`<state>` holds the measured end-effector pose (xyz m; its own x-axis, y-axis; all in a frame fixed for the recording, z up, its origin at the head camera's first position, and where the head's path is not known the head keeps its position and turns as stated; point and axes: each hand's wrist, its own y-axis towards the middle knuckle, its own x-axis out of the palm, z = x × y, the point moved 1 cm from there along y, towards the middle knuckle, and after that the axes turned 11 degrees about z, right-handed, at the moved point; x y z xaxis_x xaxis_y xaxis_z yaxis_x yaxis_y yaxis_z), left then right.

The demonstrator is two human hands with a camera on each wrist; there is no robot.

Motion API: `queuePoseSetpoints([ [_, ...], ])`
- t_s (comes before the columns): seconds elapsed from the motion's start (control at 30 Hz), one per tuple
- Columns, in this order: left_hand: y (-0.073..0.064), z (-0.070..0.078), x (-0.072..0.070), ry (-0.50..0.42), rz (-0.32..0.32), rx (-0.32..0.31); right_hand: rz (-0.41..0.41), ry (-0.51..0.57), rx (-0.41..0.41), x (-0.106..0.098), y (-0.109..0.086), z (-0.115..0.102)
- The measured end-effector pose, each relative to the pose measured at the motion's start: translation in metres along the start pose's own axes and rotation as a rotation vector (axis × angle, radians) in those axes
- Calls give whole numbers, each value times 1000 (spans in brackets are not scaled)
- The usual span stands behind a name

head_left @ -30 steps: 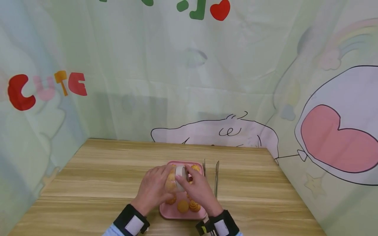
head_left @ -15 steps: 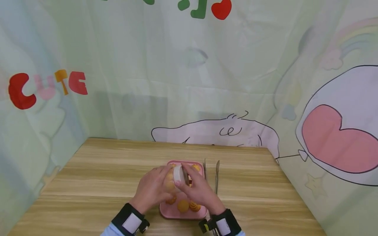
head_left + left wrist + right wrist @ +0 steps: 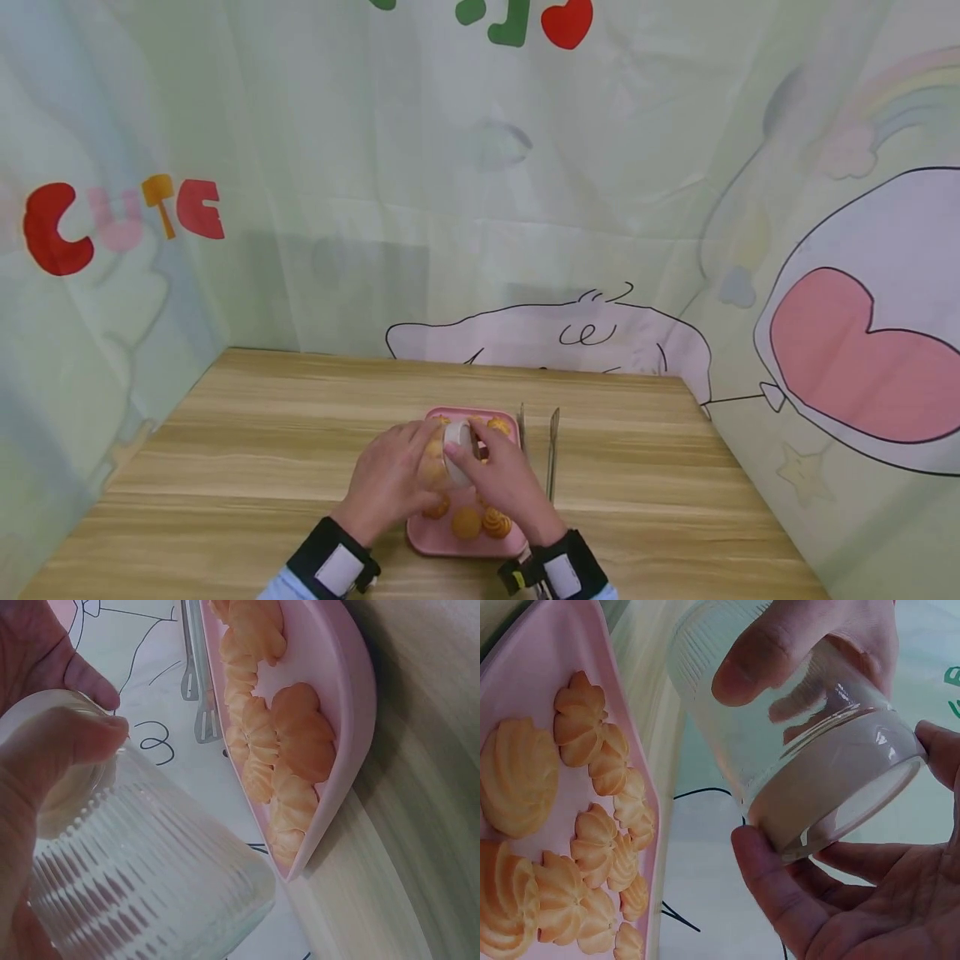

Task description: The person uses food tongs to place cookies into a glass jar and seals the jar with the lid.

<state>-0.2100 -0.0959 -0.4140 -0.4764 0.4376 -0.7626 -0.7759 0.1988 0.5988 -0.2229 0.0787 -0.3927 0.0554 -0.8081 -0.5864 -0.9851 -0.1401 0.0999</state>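
A clear ribbed glass jar (image 3: 724, 739), tilted onto its side, is held up over a pink tray (image 3: 463, 550); its pale lid (image 3: 840, 776) sits at the mouth, turned toward the right hand (image 3: 513, 487). The left hand (image 3: 390, 479) keeps its grip wrapped about the jar's body, and fingers behind it show through the glass. The right grip holds the lid by its edge, thumb and fingers spread on opposite sides. The tray contains golden cookies (image 3: 467, 524), many fluted or swirled, several overlapping. Relative to half a second earlier, the right thumb lies slightly higher on the lid, while the tray and its cookies keep their places. Metal tongs (image 3: 552, 454) with slotted ends lie on the wood-grain table (image 3: 285, 450) just beside the tray. In the head view, hands and jar hide the tray's middle. A printed cloth backdrop (image 3: 337, 167) rises behind the table.
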Motion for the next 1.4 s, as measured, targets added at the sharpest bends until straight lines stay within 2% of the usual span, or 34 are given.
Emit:
queuePoseSetpoints([
  [0.2, 0, 0, -1, -9, -11, -3, -25, -11, -65, -4, -2, 0],
  [0.47, 1, -1, -2, -60, -35, -49, -60, 60, -235, -8, -2, 3],
  [0.57, 1, -1, -2, -75, -44, -62, -69, 65, -274, -8, -2, 3],
  [0.67, 1, -1, -2, -86, -59, -79, -46, 53, -250, -7, -3, 3],
  [0.87, 1, 0, -2, -83, -49, -74, 38, 36, -80, -4, -2, 4],
  [0.93, 1, 0, -2, -75, -38, -62, 42, 23, -62, -3, -1, 4],
  [1.13, 1, 0, -2, -54, -37, -50, 31, -12, -94, -4, -1, 5],
  [1.27, 0, 0, -2, -47, -48, -50, 11, 13, -147, -6, -2, 5],
  [1.4, 0, 0, -1, -47, -57, -56, -35, 82, -197, -8, -2, 6],
])
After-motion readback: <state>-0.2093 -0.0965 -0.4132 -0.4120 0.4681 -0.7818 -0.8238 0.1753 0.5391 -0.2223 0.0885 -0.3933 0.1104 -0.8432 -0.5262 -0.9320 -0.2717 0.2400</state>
